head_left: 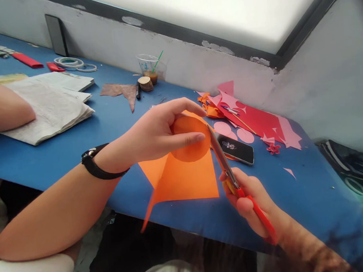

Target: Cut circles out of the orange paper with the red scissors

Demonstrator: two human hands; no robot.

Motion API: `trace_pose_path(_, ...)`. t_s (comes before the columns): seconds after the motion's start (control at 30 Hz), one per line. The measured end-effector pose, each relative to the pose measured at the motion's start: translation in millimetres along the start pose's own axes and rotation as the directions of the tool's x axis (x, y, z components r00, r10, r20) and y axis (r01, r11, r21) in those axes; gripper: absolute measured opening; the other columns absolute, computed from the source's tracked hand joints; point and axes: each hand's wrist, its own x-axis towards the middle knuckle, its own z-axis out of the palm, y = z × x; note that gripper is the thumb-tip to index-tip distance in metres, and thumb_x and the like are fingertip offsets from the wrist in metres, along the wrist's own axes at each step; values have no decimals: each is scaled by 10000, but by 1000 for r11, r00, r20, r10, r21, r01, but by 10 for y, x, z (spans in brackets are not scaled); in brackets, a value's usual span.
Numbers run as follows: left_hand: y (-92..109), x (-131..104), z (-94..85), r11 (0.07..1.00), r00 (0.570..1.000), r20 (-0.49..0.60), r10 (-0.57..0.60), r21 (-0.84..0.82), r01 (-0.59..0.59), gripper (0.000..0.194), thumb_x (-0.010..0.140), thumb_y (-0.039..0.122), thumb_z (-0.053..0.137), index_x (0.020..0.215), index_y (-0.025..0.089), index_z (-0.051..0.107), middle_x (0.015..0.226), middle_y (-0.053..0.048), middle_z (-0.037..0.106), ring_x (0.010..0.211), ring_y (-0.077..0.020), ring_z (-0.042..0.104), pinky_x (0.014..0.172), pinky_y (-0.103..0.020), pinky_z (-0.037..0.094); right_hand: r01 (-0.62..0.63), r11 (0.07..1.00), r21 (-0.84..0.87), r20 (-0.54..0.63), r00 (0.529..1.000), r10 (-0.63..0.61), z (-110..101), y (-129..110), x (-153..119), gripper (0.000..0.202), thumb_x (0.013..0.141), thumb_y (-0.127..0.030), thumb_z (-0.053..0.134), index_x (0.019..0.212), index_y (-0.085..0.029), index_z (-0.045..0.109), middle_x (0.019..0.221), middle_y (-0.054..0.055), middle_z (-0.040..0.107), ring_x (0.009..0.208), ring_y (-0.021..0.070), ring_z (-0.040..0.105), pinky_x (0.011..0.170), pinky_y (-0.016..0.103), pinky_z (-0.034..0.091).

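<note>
Scissors (240,192) with red handles sit in the right hand (258,190), the nearer of the two; its fingers are curled round the grips and its thumb lies over them. The blades point up and away, close together, though how far apart they stand I cannot tell. Just beyond, the left hand (156,131) is narrowed to a pinch on an orange disc (190,125), thumb lying across the near face, the other fingers bent over its upper edge. That disc is held up in front of an orange sheet (188,181), one strip of which droops past the table's near edge; whether disc and sheet are joined is hidden. As the blade tips meet the disc's right edge, or come just beside it, trimming the outline looks to be the step in hand. The next move, I judge, calls for short bites of the blades, with the left hand turning the paper and keeping its fingertips clear. Behind the scissors a phone (236,150) lies on the blue table (182,224), pink circles (245,135) just past it. Farther back are a red sheet (262,125), pink scraps (226,88) and, by the wall, a clear cup (146,64).
</note>
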Motion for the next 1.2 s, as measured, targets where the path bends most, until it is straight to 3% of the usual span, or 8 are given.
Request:
trace_pose_path(0.13,-5,-2,-1,1000,1000,4,-7,6,7,345,1085,452,916,1377,309,804,930,-15,818,795,-215,756,678,-339,573,-15,999,-37,-10,1000,15,22,-69,9,682,1083,-892,792,1347,-263,782,720,-82,488,571,148,345,463,296,278)
trace_pose_path(0.3,2,-7,-5,1000,1000,-3,4,27,-3,347,1091,459,909,1388,301,821,1072,-52,859,896,-232,799,744,-352,600,1,999,-52,-31,1000,-2,46,-98,5,681,1085,-922,768,1330,-287,784,713,-90,478,577,140,342,490,286,254)
trace_pose_path(0.53,-14,-25,-10,999,1000,18,-15,44,14,398,1118,549,897,1419,303,810,979,-29,817,820,-222,759,705,-347,562,-46,998,-30,-43,998,45,51,-52,-19,737,1048,-964,775,1337,-285,783,706,-90,483,582,147,330,507,303,253)
trace_pose_path(0.7,10,-19,-21,998,999,32,-26,56,24,440,1117,551,903,1448,277,808,1041,-35,854,927,-238,792,761,-340,595,-72,996,-44,-60,996,69,49,-63,-26,805,1005,-1015,776,1328,-278,793,692,-87,478,577,161,319,502,332,237)
trace_pose_path(0.9,4,-8,0,1000,1000,5,-20,22,19,370,1096,507,906,1388,297,819,996,-39,841,895,-245,799,737,-357,604,17,999,-50,-23,1000,-18,21,-21,-28,656,1093,-878,796,1374,-285,781,692,-102,466,539,144,316,480,323,254)
trace_pose_path(1.2,49,-4,-10,1000,1000,-12,-13,18,13,352,1075,481,924,1349,281,831,1071,-56,859,948,-249,824,789,-357,623,-11,995,-98,-35,999,7,-6,-35,-29,716,1076,-936,757,1341,-273,817,676,-98,443,548,149,313,495,313,247)
